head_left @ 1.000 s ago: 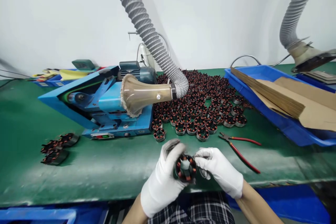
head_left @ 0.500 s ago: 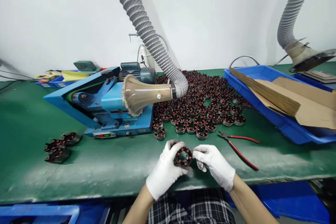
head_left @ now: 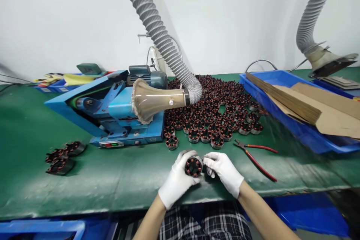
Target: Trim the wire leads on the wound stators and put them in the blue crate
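My left hand (head_left: 178, 178), in a white glove, is wrapped round a motor stator (head_left: 194, 167), a metal ring with copper windings and black insulation. The stator's round opening faces toward me. Just right of it is my gloved right hand (head_left: 223, 171), with thumb and fingertips pinched together close to the stator's side. What the right fingertips hold, if anything, is too small to make out. Diagonal cutters (head_left: 257, 157) with red handles lie splayed on the bench right of my hands. Beyond my hands stand many more stators (head_left: 209, 127) packed together.
A blue belt-driven machine (head_left: 120, 108) with a suction hood (head_left: 157, 99) and grey hose (head_left: 160, 30) stands at left. Several stators (head_left: 62, 159) sit on the green bench (head_left: 112, 183). At right is a blue tray (head_left: 295, 135) with cardboard (head_left: 332, 108); a second hose (head_left: 315, 11) hangs there.
The stator has turned in my left hand, so its opening looks darker and faces differently. My right hand has moved slightly left with it, still pinched beside the stator.
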`<action>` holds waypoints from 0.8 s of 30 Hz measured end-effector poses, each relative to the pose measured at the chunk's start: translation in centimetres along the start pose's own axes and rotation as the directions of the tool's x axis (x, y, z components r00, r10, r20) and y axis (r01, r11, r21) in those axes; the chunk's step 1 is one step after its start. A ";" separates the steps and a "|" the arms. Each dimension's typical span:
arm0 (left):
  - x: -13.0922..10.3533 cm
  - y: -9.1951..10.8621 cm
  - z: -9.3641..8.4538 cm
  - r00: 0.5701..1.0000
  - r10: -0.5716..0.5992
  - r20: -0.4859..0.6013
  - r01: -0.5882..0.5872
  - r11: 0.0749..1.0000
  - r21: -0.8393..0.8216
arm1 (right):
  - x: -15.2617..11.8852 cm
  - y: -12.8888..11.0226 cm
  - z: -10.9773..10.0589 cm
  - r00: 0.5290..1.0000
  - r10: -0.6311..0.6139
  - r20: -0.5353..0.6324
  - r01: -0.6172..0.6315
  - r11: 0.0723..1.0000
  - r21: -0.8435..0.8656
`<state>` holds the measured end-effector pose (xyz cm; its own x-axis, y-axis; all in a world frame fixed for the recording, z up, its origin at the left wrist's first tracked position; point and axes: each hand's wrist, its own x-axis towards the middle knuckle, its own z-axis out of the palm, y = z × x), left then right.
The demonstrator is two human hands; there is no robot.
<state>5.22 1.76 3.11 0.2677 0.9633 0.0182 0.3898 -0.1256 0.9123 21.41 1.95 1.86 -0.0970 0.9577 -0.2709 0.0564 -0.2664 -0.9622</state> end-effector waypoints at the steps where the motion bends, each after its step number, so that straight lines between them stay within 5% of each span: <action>1: 0.1 0.0 -0.1 0.996 -0.051 0.077 0.057 0.996 -0.067 | 0.0 0.0 0.1 0.999 -0.020 -0.030 0.019 0.999 -0.033; 4: 0.2 -0.2 -0.2 0.986 -0.012 0.169 0.041 0.985 -0.168 | 0.0 0.1 0.5 0.989 -0.094 -0.111 0.077 0.987 -0.144; 8: 0.1 -1.5 0.3 0.986 0.166 -0.012 -0.162 0.973 0.163 | -0.1 0.6 0.7 0.998 -0.064 -0.029 0.055 0.970 -0.236; 13: 0.2 -2.6 0.3 0.952 0.282 0.116 -0.305 0.875 0.376 | 0.1 0.3 -0.1 0.987 -0.026 0.160 0.094 0.895 -0.437; 19: 1.2 -2.4 -0.7 0.959 0.171 0.225 -0.252 0.879 0.406 | 0.5 -1.7 -3.1 0.943 -0.081 0.324 0.308 0.584 -0.751; 24: 1.1 -1.6 -1.0 0.957 0.149 0.250 -0.243 0.884 0.400 | -0.5 -2.5 -9.6 0.952 -0.073 0.296 0.302 0.357 -0.884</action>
<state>4.06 3.30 2.06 0.5347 0.8435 0.0514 0.6318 -0.4394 0.6385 30.81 3.18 4.64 -0.3910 0.8992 -0.1965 0.8690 0.2903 -0.4006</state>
